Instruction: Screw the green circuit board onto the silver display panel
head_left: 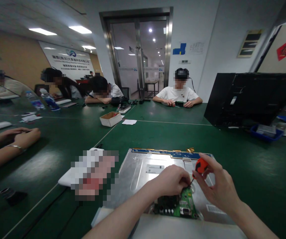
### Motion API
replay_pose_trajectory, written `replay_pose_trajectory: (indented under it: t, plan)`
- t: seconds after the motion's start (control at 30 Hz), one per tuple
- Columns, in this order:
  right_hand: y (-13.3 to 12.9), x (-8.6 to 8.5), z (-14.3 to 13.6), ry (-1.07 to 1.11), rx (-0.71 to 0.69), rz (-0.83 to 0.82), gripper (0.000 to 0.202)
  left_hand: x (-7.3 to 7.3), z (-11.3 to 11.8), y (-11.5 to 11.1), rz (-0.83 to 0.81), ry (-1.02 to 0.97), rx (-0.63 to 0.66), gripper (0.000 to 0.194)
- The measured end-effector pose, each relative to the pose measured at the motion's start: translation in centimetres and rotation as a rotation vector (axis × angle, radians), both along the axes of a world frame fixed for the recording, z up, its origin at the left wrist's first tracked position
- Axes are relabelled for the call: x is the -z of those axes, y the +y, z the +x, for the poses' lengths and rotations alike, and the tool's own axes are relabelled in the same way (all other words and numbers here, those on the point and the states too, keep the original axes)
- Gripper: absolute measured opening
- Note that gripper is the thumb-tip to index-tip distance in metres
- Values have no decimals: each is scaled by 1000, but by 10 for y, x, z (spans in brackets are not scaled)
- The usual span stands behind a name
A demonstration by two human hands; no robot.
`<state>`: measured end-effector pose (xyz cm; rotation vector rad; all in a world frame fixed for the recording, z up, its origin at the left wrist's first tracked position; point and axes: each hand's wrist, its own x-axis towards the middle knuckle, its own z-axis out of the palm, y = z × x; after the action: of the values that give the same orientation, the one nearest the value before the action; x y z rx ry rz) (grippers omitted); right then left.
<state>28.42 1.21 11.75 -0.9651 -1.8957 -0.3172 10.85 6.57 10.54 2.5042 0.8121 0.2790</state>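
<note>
A red-and-black screwdriver (201, 165) is gripped by my right hand (221, 186), its shaft slanting down to the upper corner of a green circuit board (188, 202). Close to the screwdriver tip, my left hand (170, 180) has its fingers bent together over that corner; whether they pinch anything is hidden. The board sits on the silver metal back of a flat display panel (135, 172). Along the panel's far edge runs a narrow blue circuit strip (155, 153), with a ribbon connector (187, 159) below it.
Left of the panel lie a white device with a blurred surface (70, 176) and a black cylindrical object (11, 195). Farther off are a small box (111, 119) and paper (129, 122). A black monitor (247, 99) and blue tray (265, 132) stand right. Several people sit around the green table (172, 132).
</note>
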Motion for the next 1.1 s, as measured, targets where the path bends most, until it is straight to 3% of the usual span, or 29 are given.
replay_pose_trajectory:
  t: [0.23,0.7,0.93,1.1]
  plan:
    - [3,-1,1,9,2,5,48,6,0,3,-7,-5,9,26]
    - [1,1,3,28,-7,-67,50,4,1,4,-11,46,-12,17]
    - [5,4,4,9,8,-14,44,4,1,4,3,15,9,23]
    - [3,4,5,7,-10,-90,50,6,1,4,3,21,2,25]
